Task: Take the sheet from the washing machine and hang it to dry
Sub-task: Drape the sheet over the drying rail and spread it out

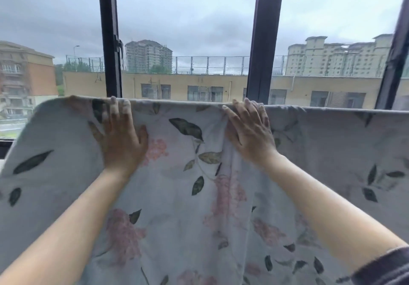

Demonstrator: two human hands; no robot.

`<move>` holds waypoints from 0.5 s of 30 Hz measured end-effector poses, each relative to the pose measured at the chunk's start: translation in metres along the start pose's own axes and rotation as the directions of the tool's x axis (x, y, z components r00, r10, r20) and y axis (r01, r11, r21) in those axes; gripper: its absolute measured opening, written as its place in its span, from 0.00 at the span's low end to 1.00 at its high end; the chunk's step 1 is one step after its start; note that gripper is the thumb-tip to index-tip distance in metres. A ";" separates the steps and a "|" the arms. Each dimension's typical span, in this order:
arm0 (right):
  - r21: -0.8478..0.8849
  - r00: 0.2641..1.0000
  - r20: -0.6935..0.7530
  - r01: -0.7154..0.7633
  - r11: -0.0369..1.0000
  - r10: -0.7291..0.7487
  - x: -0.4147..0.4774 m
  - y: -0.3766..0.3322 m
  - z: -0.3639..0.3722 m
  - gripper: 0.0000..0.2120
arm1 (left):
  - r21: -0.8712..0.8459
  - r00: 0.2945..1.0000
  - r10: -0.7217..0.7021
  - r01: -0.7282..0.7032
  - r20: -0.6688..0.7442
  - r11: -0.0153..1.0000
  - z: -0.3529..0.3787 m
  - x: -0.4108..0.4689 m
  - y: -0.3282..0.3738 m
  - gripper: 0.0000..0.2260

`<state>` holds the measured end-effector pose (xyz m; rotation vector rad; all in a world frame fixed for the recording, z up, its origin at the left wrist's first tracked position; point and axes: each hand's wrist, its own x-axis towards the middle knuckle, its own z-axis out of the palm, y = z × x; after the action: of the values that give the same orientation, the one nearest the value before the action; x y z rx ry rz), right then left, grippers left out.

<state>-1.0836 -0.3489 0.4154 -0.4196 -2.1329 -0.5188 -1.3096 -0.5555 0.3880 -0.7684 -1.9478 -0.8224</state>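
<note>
A pale grey sheet (181, 207) printed with dark leaves and pink flowers hangs over a horizontal line or rod at chest height; the support itself is hidden under the fold. My left hand (121, 136) lies flat on the sheet just below its top fold, fingers spread and reaching the edge. My right hand (249, 129) presses on the sheet near the top fold, fingers together, where the cloth bunches into a vertical crease. The sheet's left end curves down and away. Both forearms are raised in front of me.
Right behind the sheet is a large window with dark vertical frames (109, 36) (264, 39) and a handle on the left one. Buildings and a grey sky lie outside. A dark sill (5, 146) shows at the far left.
</note>
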 end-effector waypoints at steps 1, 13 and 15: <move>0.028 1.000 -0.015 0.008 1.000 -0.008 -0.017 0.000 0.004 0.23 | -0.019 0.999 0.040 -0.040 0.033 0.999 0.006 -0.021 0.019 0.27; -0.114 0.727 0.591 -0.353 0.929 0.349 -0.267 0.059 0.049 0.27 | -0.271 0.779 0.218 -0.064 0.588 0.960 0.081 -0.211 0.169 0.30; -0.179 0.646 0.610 -0.451 0.874 0.458 -0.293 0.086 0.037 0.27 | -0.328 0.749 0.230 -0.018 0.621 0.944 0.093 -0.228 0.200 0.32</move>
<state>-0.9042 -0.2882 0.1734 -1.2602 -2.5239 -0.0776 -1.1003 -0.4093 0.2002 -1.5274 -2.3618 -0.8487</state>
